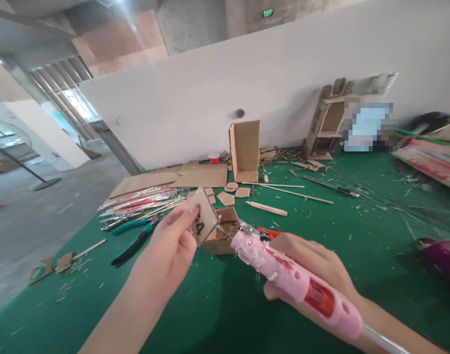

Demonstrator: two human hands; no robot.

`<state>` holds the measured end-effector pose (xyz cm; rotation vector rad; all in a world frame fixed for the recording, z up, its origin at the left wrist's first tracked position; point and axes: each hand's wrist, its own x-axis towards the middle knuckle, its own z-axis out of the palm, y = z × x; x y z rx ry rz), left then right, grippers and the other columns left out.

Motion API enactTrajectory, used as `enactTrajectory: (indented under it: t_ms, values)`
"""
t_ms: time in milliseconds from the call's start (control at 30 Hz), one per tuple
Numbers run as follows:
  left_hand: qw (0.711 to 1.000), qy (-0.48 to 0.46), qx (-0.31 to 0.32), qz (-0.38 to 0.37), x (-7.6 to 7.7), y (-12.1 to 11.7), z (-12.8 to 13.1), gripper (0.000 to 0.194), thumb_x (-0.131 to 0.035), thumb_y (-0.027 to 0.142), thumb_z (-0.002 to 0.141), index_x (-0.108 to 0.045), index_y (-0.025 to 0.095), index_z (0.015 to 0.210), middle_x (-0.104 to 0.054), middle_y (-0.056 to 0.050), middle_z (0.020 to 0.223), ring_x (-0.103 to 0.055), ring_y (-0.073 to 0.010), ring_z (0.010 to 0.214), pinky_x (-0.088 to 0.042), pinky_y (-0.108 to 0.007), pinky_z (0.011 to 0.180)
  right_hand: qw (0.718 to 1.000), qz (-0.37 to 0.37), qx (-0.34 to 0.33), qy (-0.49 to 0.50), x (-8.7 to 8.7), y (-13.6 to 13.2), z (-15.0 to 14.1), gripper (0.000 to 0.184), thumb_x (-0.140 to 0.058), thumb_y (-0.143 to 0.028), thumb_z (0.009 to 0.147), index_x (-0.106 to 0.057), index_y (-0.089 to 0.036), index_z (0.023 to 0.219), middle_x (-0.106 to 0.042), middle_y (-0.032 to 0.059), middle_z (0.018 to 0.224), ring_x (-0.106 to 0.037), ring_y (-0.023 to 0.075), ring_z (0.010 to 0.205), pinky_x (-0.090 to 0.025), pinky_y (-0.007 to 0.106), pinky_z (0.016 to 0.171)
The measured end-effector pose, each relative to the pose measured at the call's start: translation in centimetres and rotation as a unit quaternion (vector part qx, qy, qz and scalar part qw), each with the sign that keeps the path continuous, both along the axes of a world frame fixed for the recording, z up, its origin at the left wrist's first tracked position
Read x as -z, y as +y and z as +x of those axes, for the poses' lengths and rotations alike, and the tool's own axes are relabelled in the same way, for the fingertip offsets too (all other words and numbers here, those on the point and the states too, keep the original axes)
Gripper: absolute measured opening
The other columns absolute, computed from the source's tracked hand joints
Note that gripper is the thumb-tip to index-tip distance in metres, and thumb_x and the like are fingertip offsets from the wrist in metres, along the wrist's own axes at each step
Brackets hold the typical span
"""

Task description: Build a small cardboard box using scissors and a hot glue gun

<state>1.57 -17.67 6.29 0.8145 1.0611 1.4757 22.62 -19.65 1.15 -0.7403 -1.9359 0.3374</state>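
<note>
My left hand [173,246] pinches a small cardboard piece [204,215] printed with black digits, held upright above the green mat. My right hand [313,268] grips a pink hot glue gun [284,278], smeared with dried glue. Its metal nozzle touches the lower right edge of the cardboard piece. Just behind and below sits a small open cardboard box [223,236] on the mat. Part of my right hand's fingers is hidden by the gun body.
Green-handled pliers [132,238] and bundled sticks [136,204] lie left. Flat cardboard sheets [195,176], an upright cardboard box [245,150], round cutouts [230,191], wooden sticks [284,189], a red cup [213,158] and a cardboard shelf model [326,123] stand behind. A purple object [444,255] lies right.
</note>
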Motion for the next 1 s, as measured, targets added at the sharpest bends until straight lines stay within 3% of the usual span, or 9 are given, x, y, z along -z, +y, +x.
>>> enactTrajectory:
  t_ms: [267, 433, 667, 1000]
  values:
    - [1.0, 0.02, 0.016, 0.008, 0.3, 0.0, -0.4, 0.013, -0.061, 0.02, 0.088, -0.071, 0.021, 0.097, -0.073, -0.003, 0.109, -0.065, -0.0178, 0.112, -0.054, -0.023, 0.097, 1.0, 0.008, 0.0, 0.003, 0.1, -0.2, -0.2, 0.033, -0.06, -0.051, 0.088, -0.058, -0.02, 0.077, -0.06, -0.0015, 0.064, -0.054, 0.0094, 0.051, -0.04, 0.022, 0.048]
    - [0.997, -0.057, 0.005, -0.045, -0.3, -0.3, 0.0, 0.019, -0.059, 0.01, 0.089, -0.07, 0.018, 0.102, -0.074, -0.004, 0.101, -0.068, -0.0122, 0.103, -0.055, -0.013, 0.088, 1.0, 0.029, -0.002, 0.006, 0.5, 0.0, -0.6, 0.041, -0.053, -0.054, 0.091, -0.056, -0.018, 0.071, -0.058, -0.0013, 0.062, -0.051, 0.0086, 0.048, -0.038, 0.022, 0.045]
    - [0.991, -0.113, -0.022, -0.061, -0.5, -0.3, 0.3, 0.022, -0.058, 0.003, 0.087, -0.069, 0.015, 0.102, -0.074, -0.005, 0.096, -0.071, -0.0081, 0.091, -0.056, -0.011, 0.081, 0.999, 0.036, -0.032, -0.025, 0.6, 0.1, -0.6, 0.037, -0.053, -0.049, 0.093, -0.059, -0.018, 0.074, -0.058, -0.0012, 0.061, -0.053, 0.0092, 0.049, -0.037, 0.023, 0.045]
    - [0.987, -0.134, -0.056, -0.073, -0.8, -0.2, 0.9, 0.025, -0.057, -0.001, 0.086, -0.067, 0.012, 0.105, -0.075, -0.007, 0.092, -0.073, -0.011, 0.087, -0.058, -0.012, 0.077, 0.995, 0.042, -0.003, -0.086, 1.4, 0.1, -0.6, 0.042, -0.054, -0.055, 0.09, -0.055, -0.017, 0.071, -0.056, -0.0016, 0.06, -0.051, 0.0106, 0.05, -0.034, 0.026, 0.046]
